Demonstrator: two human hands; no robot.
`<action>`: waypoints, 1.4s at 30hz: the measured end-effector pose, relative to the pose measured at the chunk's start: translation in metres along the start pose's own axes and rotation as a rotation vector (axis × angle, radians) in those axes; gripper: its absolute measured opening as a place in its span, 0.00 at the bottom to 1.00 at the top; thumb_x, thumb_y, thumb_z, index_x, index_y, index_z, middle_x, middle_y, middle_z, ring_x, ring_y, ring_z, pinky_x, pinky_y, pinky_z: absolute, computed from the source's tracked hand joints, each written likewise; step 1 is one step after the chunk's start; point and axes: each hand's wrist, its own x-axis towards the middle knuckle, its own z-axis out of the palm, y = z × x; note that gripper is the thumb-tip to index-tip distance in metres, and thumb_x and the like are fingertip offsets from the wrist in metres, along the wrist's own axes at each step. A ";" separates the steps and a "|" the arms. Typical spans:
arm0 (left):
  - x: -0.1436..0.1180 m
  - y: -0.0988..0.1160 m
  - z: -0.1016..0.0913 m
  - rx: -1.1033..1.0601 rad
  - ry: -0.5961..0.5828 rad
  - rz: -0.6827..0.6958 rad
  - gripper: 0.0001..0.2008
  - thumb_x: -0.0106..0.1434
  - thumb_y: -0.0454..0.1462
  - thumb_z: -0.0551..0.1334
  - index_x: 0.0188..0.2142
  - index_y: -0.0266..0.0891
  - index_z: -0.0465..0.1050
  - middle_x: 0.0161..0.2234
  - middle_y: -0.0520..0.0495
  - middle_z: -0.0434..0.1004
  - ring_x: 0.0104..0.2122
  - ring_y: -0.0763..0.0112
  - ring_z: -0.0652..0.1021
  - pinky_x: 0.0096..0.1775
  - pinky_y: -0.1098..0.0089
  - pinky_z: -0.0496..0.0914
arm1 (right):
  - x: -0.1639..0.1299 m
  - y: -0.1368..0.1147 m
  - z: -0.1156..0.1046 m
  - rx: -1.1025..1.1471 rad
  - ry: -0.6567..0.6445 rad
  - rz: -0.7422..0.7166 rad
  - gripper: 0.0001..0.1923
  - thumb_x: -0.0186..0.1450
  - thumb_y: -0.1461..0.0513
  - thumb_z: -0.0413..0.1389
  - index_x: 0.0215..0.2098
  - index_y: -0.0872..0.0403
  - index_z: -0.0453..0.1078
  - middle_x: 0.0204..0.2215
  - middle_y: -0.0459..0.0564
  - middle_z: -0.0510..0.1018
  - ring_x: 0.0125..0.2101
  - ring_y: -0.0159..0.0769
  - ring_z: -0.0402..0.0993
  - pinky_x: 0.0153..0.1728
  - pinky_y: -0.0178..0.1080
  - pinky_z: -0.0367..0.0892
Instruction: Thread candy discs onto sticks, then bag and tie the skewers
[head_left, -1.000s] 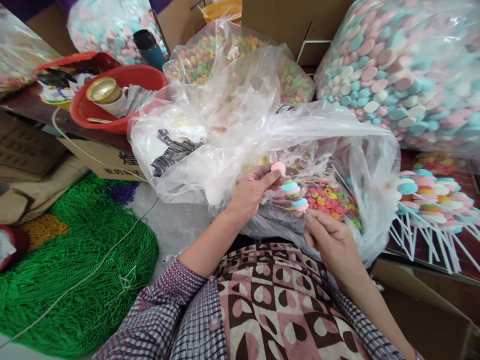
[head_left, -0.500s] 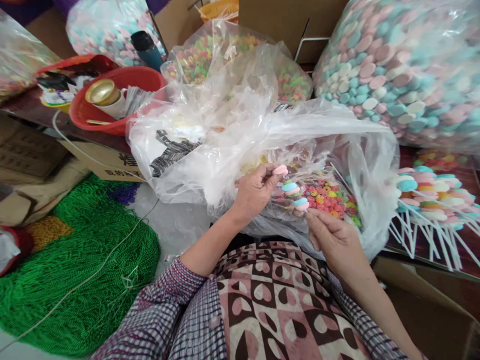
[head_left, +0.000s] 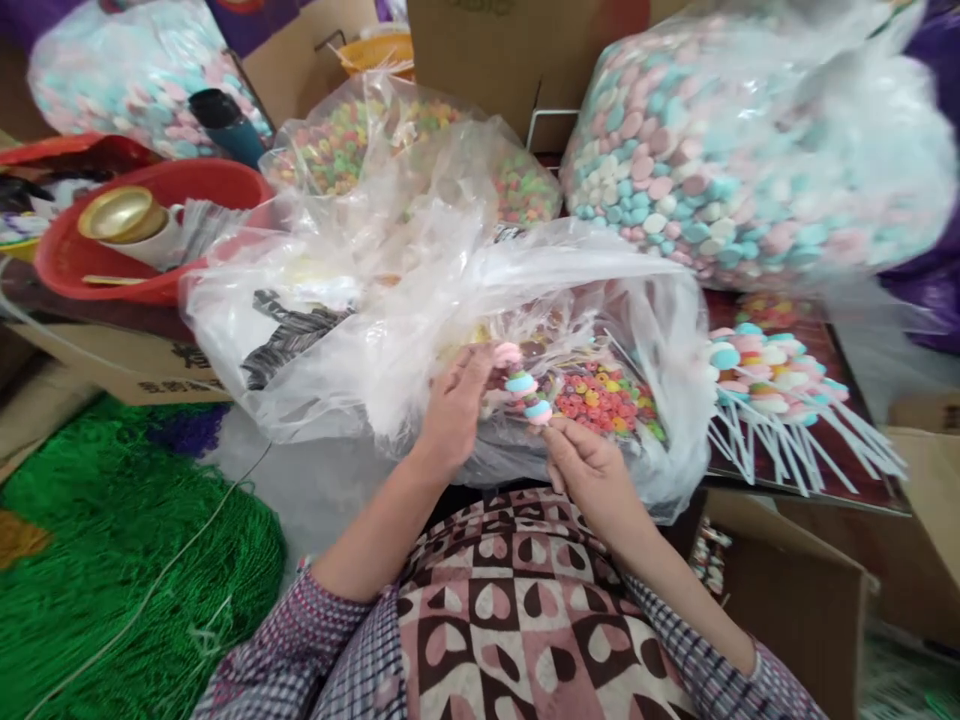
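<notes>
Threading candy discs onto a stick looks like the step in hand: the right hand (head_left: 592,475) pinches the candy skewer (head_left: 527,393) from below, while the left hand (head_left: 454,405) closes its fingertips on a pink disc (head_left: 508,354) at the skewer's top. Pressing that disc down squarely likely comes next, over the open plastic bag (head_left: 420,330).

My one view sits on the head, looking forward and steeply down, close over the lap and open plastic bag (head_left: 450,300).
</notes>
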 end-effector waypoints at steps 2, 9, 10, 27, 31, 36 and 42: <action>0.002 0.004 0.002 -0.062 0.040 -0.029 0.19 0.60 0.52 0.66 0.33 0.37 0.77 0.33 0.46 0.81 0.35 0.69 0.81 0.38 0.70 0.76 | 0.002 0.002 0.001 0.050 0.034 -0.012 0.19 0.67 0.49 0.53 0.43 0.55 0.71 0.14 0.37 0.63 0.16 0.27 0.53 0.20 0.33 0.49; -0.003 0.001 0.024 -0.221 0.080 -0.050 0.09 0.59 0.40 0.68 0.30 0.38 0.73 0.30 0.50 0.80 0.33 0.72 0.80 0.37 0.71 0.75 | 0.001 0.000 0.001 0.131 0.085 -0.054 0.17 0.67 0.48 0.53 0.36 0.53 0.70 0.14 0.37 0.64 0.17 0.27 0.55 0.21 0.33 0.51; -0.006 0.001 0.028 -0.244 0.097 -0.035 0.08 0.58 0.38 0.68 0.30 0.38 0.72 0.30 0.50 0.80 0.33 0.72 0.80 0.38 0.71 0.75 | 0.001 0.000 0.001 0.206 0.075 -0.021 0.18 0.67 0.47 0.53 0.36 0.53 0.70 0.13 0.37 0.63 0.16 0.26 0.53 0.20 0.32 0.49; -0.012 0.001 0.022 -0.129 0.050 0.011 0.16 0.60 0.43 0.68 0.46 0.43 0.72 0.40 0.48 0.81 0.37 0.71 0.81 0.38 0.70 0.75 | -0.040 -0.043 -0.123 -0.364 0.678 -0.208 0.11 0.61 0.53 0.57 0.31 0.52 0.76 0.19 0.43 0.71 0.22 0.32 0.63 0.28 0.36 0.61; -0.012 0.001 0.014 -0.069 0.058 0.056 0.14 0.60 0.42 0.68 0.44 0.41 0.73 0.35 0.50 0.80 0.35 0.73 0.80 0.39 0.71 0.74 | -0.040 -0.053 -0.174 -0.667 0.892 -0.067 0.13 0.60 0.52 0.54 0.24 0.51 0.71 0.17 0.46 0.69 0.19 0.34 0.59 0.24 0.39 0.56; -0.013 0.002 0.010 -0.037 0.076 0.064 0.11 0.59 0.41 0.68 0.39 0.39 0.75 0.33 0.49 0.80 0.36 0.73 0.79 0.41 0.71 0.73 | -0.017 -0.035 -0.208 -1.242 0.672 0.033 0.15 0.62 0.53 0.48 0.19 0.44 0.66 0.16 0.51 0.68 0.19 0.44 0.63 0.26 0.45 0.54; -0.013 0.002 -0.004 0.076 0.094 0.148 0.07 0.61 0.40 0.65 0.38 0.40 0.76 0.33 0.49 0.79 0.36 0.72 0.78 0.43 0.70 0.71 | -0.027 -0.033 -0.214 -1.325 0.759 0.036 0.17 0.66 0.50 0.48 0.35 0.40 0.79 0.24 0.56 0.77 0.29 0.56 0.76 0.29 0.51 0.63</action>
